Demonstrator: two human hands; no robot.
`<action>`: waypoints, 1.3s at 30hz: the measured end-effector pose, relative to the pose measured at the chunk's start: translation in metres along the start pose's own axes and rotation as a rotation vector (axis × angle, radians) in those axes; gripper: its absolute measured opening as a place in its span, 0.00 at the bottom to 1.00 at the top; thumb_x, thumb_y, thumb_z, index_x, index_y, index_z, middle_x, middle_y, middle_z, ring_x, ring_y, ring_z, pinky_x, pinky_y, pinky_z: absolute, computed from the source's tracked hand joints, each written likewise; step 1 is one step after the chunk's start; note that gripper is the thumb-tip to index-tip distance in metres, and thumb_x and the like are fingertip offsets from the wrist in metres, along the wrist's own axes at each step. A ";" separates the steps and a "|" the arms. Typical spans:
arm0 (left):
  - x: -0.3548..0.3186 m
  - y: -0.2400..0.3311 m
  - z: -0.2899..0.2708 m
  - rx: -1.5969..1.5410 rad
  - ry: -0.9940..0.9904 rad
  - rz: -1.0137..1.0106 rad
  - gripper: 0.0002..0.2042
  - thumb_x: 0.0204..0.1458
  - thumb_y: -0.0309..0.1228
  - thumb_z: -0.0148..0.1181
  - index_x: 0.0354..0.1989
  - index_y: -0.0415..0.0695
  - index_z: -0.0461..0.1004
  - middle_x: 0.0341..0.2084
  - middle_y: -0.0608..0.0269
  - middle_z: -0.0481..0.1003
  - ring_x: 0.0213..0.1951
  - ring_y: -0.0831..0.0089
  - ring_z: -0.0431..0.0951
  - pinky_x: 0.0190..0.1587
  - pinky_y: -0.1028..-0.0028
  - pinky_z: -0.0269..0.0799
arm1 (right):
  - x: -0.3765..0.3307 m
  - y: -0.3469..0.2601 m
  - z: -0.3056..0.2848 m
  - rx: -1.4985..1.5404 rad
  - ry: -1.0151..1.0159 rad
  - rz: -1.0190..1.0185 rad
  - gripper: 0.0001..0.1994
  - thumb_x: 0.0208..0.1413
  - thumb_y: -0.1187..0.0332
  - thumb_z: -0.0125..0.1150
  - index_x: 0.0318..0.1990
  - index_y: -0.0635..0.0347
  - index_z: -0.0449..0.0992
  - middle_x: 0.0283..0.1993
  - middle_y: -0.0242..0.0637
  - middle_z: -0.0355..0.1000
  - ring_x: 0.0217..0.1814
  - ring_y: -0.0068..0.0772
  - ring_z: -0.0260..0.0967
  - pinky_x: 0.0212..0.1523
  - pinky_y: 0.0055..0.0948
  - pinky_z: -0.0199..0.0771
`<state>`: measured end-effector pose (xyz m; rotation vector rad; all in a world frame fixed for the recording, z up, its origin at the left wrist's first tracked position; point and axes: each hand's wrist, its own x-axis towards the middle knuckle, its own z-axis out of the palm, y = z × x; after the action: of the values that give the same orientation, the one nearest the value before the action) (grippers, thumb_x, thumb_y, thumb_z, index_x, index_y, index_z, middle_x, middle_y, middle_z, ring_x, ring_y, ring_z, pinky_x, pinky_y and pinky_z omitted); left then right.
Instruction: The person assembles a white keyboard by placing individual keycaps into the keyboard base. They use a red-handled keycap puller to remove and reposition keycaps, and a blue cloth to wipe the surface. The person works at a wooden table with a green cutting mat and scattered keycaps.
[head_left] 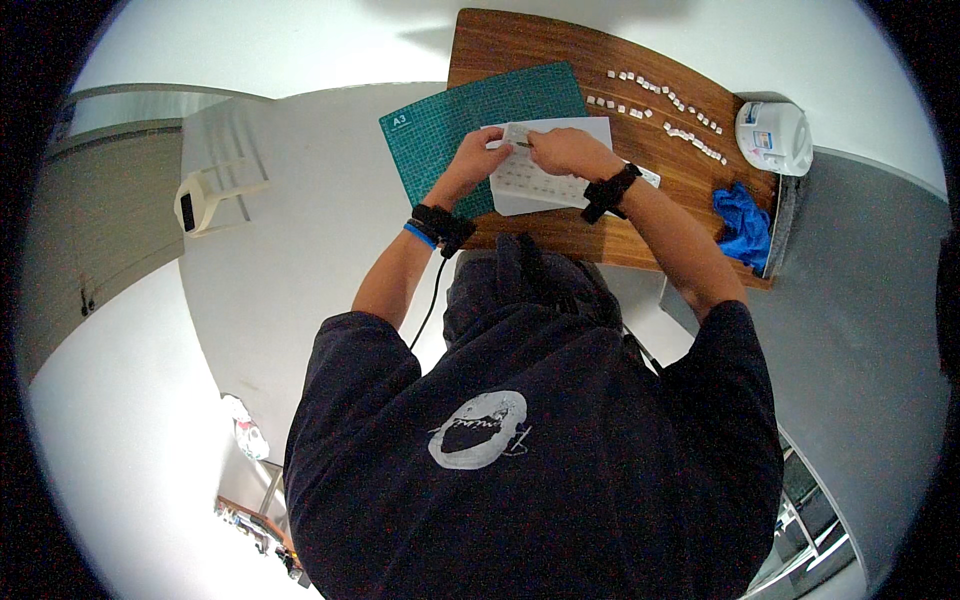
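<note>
A white panel (pixel 535 186) with rows of small dark marks, like a keyboard with its caps off, lies in front of me, partly on a white sheet (pixel 597 128). At its far left corner, my left hand (pixel 476 160) is closed, thumb and fingers about the edge. My right hand (pixel 570 150) is closed too, its fingertips over the panel's far side and close to the left thumb. Something small and dark shows at those fingertips, too small to name. Under both lies a green cutting mat (pixel 430 155). The right wrist and hand hide part of the panel.
Several small white keycaps (pixel 680 103) lie in rows across the wooden table (pixel 520 40). A white tub (pixel 775 138) stands at the right edge, with a crumpled blue cloth (pixel 742 222) nearer me. A cable (pixel 432 300) hangs from my left wrist.
</note>
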<state>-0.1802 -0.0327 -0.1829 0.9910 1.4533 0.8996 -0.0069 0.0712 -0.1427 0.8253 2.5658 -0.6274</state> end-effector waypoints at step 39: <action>-0.005 -0.101 -0.043 0.034 -0.347 -0.245 0.16 0.52 0.27 0.67 0.49 0.39 0.75 0.43 0.62 0.79 0.47 0.71 0.77 0.53 0.68 0.73 | 0.088 0.080 0.091 0.187 -0.090 -0.509 0.18 0.47 0.72 0.68 0.46 0.52 0.71 0.51 0.42 0.67 0.52 0.47 0.70 0.54 0.42 0.73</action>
<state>-0.2323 -0.0736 -0.2702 0.9182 1.2619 0.4984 -0.0053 0.1219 -0.2833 0.1743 2.6684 -1.0368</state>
